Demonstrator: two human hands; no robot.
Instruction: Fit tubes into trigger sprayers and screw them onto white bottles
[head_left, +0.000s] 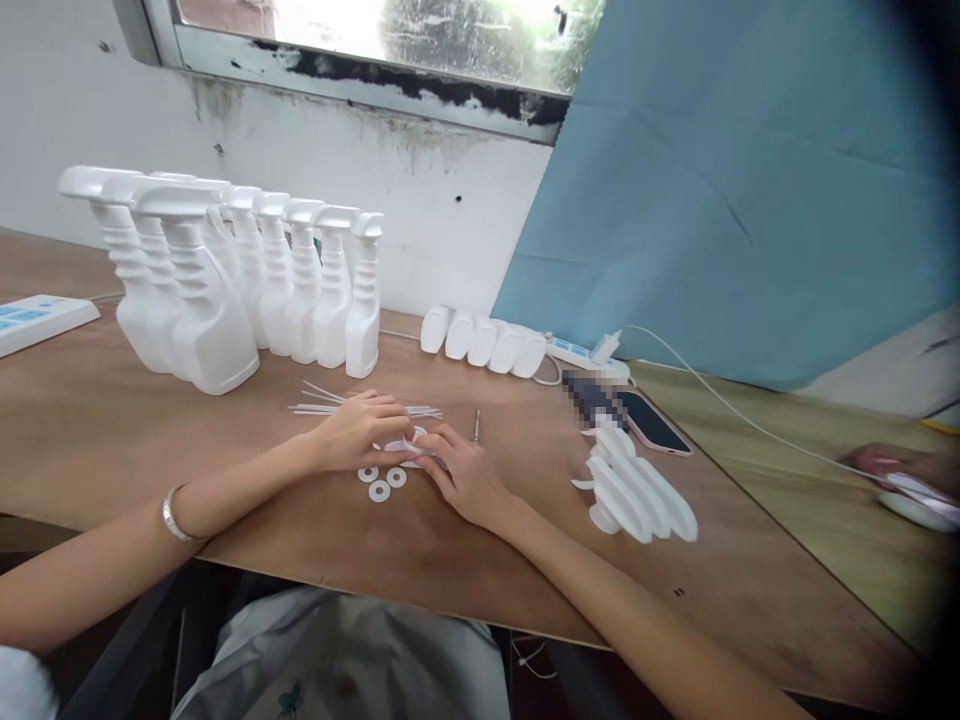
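Observation:
My left hand (366, 430) and my right hand (466, 474) meet at the middle of the table, fingers closed around a small white plastic part (409, 443). The fingers cover most of it, so its exact kind is unclear. Just below lie flat white ring washers (379, 491). Thin white tubes (315, 408) lie behind my left hand and stick out on both sides of it. A slim metal-tipped tool (477, 427) rests beyond my right hand. Farther right is a pile of white trigger spray heads (645, 490).
White spray bottles (362, 310) stand upright at back left. Several white bottle-like pieces (481, 342) line the wall. Power strips (45, 318), a phone (654, 424) and a white cable (697, 385) lie around the brown table (480, 575). Another person's blurred hand (892, 462) is at far right.

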